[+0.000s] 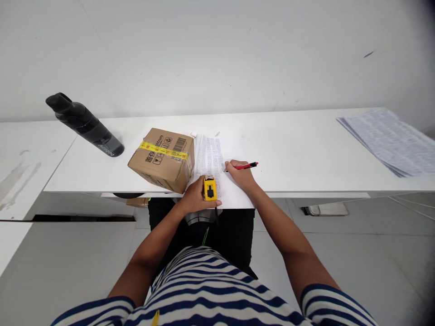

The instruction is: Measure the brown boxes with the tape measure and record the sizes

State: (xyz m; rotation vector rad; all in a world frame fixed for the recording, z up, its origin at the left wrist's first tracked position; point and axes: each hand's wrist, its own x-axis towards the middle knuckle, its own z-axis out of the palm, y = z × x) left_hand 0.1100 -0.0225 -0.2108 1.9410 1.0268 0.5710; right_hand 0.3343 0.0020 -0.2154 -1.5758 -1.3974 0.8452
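Observation:
My left hand (196, 197) is closed around a yellow and black tape measure (210, 187), resting at the near edge of a printed sheet of paper (210, 156). My right hand (240, 174) grips a red pen (247, 166), its tip down on the right side of that sheet. A brown cardboard box (163, 158) with a yellow tape strip and a barcode stands just left of the paper, close to my left hand.
All of this lies on a white table (299, 145) against a white wall. A black bottle (84, 124) lies on its side at the far left. A stack of printed papers (390, 140) sits at the right end. Grey floor lies below.

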